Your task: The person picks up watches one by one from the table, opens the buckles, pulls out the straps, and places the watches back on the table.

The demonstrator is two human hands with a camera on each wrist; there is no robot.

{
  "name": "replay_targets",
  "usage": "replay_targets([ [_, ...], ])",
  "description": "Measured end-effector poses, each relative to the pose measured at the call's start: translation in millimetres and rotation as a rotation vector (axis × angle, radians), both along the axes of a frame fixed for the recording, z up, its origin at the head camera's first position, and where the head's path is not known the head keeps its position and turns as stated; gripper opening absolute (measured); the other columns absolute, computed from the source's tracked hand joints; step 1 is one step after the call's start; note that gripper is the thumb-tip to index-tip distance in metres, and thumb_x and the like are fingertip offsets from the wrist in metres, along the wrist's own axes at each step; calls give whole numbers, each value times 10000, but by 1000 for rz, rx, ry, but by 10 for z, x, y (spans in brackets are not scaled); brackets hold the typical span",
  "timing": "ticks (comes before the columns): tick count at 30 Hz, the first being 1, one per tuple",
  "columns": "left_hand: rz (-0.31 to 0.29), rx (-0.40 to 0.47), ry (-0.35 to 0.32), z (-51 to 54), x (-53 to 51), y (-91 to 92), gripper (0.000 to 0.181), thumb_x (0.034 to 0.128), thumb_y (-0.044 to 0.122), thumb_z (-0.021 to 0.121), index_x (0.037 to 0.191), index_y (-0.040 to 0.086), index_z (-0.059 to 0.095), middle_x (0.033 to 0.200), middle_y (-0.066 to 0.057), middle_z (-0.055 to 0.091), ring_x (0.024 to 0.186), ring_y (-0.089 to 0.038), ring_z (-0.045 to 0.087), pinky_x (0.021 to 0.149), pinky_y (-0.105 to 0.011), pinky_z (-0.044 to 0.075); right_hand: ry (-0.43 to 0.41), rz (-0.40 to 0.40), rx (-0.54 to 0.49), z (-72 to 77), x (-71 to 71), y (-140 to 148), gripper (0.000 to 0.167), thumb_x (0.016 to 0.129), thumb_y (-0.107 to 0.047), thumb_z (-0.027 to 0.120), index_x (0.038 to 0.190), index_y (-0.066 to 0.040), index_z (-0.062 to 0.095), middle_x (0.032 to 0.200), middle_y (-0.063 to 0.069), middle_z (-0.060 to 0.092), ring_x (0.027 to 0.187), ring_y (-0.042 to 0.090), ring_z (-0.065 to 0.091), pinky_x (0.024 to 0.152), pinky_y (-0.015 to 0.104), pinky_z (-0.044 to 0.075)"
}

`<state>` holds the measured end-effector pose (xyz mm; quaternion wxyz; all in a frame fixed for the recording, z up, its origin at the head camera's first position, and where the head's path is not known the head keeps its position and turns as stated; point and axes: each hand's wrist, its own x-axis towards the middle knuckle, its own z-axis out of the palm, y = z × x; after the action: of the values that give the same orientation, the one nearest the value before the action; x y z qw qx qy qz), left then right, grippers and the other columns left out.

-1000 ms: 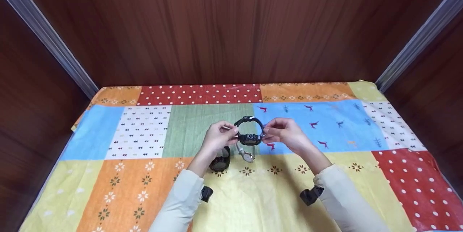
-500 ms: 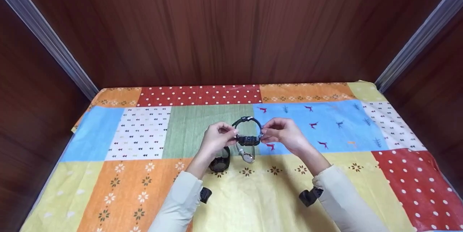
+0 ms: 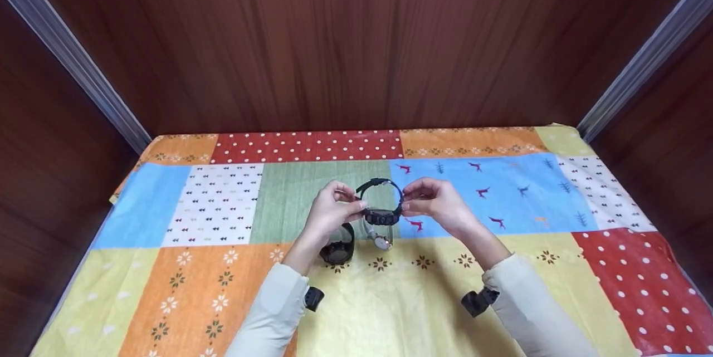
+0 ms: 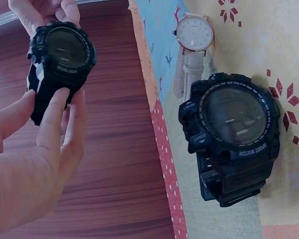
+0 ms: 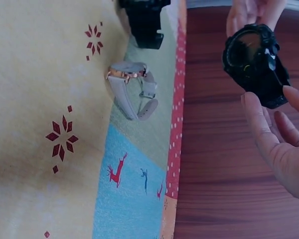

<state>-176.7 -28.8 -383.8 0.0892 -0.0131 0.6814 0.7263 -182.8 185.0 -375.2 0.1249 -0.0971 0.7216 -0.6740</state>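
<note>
Head view, centre of the frame: left hand (image 3: 328,211) and right hand (image 3: 437,202) pinch opposite sides of the held watch (image 3: 382,217), thumbs and fingers only its thickness apart. It is raised off the patchwork cloth (image 3: 412,301), case lowest, strap arching toward the frame's top; in the left wrist view its length slants down-left, dial facing the camera. Just below lies the pale-strapped watch (image 3: 382,242); left of that, another black watch (image 3: 337,253).

Head view evenly bright; soft shadow (image 3: 452,296) on cloth (image 3: 384,312); 2 wrist views dimmer, right 1 softer.
</note>
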Motion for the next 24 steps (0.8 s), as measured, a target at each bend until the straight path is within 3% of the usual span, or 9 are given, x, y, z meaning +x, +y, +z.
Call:
replay_targets([
  [6, -34, -11, 23, 30, 9, -9, 348, 769, -104, 646, 1093, -96, 519, 897, -162, 564, 705, -144, 597, 704, -309, 532, 62, 29, 89, 15, 8, 16, 354, 741, 127, 635, 1066, 185, 506, 891, 153, 623, 784, 166, 612, 756, 314, 518],
  [14, -60, -34, 48, 63, 47, 2, 245, 746, -130, 644, 981, -109, 577, 901, -134, 545, 731, -147, 605, 720, -298, 527, 117, 50, 138, 28, 12, 28, 324, 734, 109, 654, 1046, 126, 566, 903, 160, 628, 813, 190, 597, 742, 288, 511],
  [24, -79, -98, 53, 66, 62, 11, 271, 734, -138, 642, 990, -87, 569, 974, -154, 571, 844, -209, 607, 735, -310, 523, 141, 56, 167, 24, 19, 29, 282, 734, 106, 664, 1007, 112, 591, 924, 204, 635, 867, 256, 615, 756, 303, 510],
])
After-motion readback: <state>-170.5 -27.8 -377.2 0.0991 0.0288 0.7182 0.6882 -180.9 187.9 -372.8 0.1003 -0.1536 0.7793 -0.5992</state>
